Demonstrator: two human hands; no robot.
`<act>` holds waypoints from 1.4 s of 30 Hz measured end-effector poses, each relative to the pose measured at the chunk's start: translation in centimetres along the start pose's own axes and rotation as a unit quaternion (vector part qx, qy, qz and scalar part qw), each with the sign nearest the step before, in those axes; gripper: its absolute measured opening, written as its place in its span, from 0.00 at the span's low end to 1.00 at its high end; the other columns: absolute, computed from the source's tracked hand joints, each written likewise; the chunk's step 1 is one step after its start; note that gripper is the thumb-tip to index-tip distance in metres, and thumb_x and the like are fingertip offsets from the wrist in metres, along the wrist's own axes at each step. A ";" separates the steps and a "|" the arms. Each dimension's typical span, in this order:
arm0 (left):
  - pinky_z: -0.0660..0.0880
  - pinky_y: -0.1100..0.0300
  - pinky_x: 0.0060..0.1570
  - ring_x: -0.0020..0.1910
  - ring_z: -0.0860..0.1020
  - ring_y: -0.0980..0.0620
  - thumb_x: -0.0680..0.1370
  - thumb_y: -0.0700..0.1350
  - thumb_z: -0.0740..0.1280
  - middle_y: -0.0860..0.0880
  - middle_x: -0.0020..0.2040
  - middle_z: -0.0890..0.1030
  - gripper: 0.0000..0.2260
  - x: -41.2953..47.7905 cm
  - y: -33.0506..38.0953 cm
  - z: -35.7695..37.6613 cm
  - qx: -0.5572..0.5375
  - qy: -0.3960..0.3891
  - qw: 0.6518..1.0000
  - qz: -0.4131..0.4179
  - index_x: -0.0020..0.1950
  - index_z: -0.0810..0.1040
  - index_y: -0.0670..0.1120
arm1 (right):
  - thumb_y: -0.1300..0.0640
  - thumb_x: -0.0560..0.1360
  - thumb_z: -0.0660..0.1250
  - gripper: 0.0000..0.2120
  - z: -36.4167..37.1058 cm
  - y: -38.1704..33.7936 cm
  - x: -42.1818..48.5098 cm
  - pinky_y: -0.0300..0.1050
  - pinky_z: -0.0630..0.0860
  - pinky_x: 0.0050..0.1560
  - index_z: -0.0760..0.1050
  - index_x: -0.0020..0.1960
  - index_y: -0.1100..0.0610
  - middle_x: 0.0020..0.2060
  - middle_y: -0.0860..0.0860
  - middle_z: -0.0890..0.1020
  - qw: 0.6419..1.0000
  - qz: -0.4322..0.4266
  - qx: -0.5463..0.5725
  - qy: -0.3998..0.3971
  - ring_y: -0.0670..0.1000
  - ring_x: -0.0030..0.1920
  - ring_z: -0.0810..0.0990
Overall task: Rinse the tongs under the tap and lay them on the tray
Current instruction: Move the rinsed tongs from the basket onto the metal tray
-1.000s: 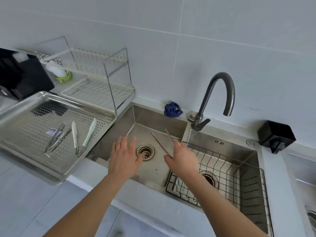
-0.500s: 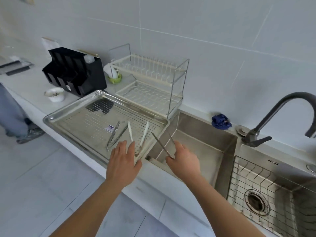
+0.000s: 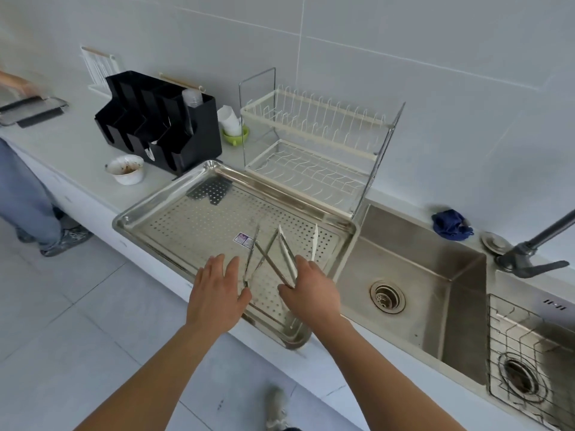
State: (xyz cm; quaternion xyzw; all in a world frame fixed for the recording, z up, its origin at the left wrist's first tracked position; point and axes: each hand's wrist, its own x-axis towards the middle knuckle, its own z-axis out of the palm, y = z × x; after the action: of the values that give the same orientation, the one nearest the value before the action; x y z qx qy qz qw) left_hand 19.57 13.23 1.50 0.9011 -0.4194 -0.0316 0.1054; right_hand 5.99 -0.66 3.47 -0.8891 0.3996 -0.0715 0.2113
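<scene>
Head view: tongs held low over the tray

Both forearms reach forward from the near edge, palms down. Left hand flat, fingers spread, holding nothing, hovering at the tray's near rim. Right hand closed on the hinge end of the steel tongs; grip narrow, thumb and fingers pinching the joint. The tongs' two arms splay up and left from the grip, over the perforated tray floor; whether the tips touch it, cannot tell. Just left, second steel tongs lie on the tray. Just beyond the right hand, white-tipped tongs lie on it. Tray sits on the counter, left of the sink. Farther back: dish rack, black organiser. Tap at far right.
</scene>
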 end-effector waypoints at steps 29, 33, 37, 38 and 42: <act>0.75 0.56 0.51 0.52 0.74 0.50 0.80 0.56 0.58 0.48 0.53 0.77 0.17 28.2 -15.5 4.5 -0.043 -0.151 0.982 0.100 0.59 0.76 0.46 | 0.47 0.78 0.63 0.30 16.9 -15.4 21.1 0.49 0.77 0.55 0.59 0.76 0.55 0.66 0.53 0.71 0.977 0.209 0.015 -0.032 0.56 0.61 0.75; 0.75 0.56 0.53 0.53 0.74 0.49 0.81 0.56 0.58 0.47 0.55 0.77 0.17 28.6 -15.6 4.9 -0.051 -0.158 0.978 0.130 0.60 0.76 0.46 | 0.42 0.78 0.61 0.19 16.1 -16.7 20.5 0.47 0.77 0.47 0.72 0.61 0.55 0.57 0.51 0.75 0.967 0.253 0.016 -0.020 0.55 0.56 0.77; 0.77 0.54 0.53 0.54 0.76 0.48 0.80 0.59 0.60 0.47 0.55 0.78 0.19 28.5 -15.4 5.1 -0.068 -0.155 0.977 0.128 0.60 0.76 0.45 | 0.44 0.77 0.65 0.13 14.7 -15.2 18.3 0.44 0.78 0.44 0.77 0.54 0.52 0.51 0.47 0.77 0.962 0.267 0.039 0.036 0.51 0.53 0.78; 0.78 0.54 0.52 0.54 0.77 0.48 0.80 0.59 0.61 0.47 0.55 0.79 0.20 28.5 -15.3 5.2 -0.074 -0.152 0.979 0.118 0.61 0.76 0.45 | 0.46 0.77 0.66 0.13 14.4 -14.4 17.5 0.43 0.78 0.44 0.78 0.57 0.51 0.52 0.47 0.79 0.960 0.271 0.043 0.061 0.50 0.53 0.79; 0.76 0.57 0.40 0.47 0.81 0.49 0.76 0.62 0.67 0.49 0.49 0.82 0.23 28.3 -14.5 5.0 -0.107 -0.139 0.983 0.053 0.60 0.76 0.45 | 0.46 0.79 0.66 0.15 13.0 -10.8 14.3 0.34 0.75 0.39 0.78 0.63 0.50 0.58 0.46 0.78 0.945 0.304 0.047 0.110 0.47 0.49 0.81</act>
State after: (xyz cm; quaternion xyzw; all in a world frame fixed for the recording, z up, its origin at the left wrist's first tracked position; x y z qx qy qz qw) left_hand 47.94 -0.09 -5.62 0.8481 -0.4710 -0.1959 0.1431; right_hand 26.84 -0.73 -4.19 -0.7009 0.6680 -0.1201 0.2193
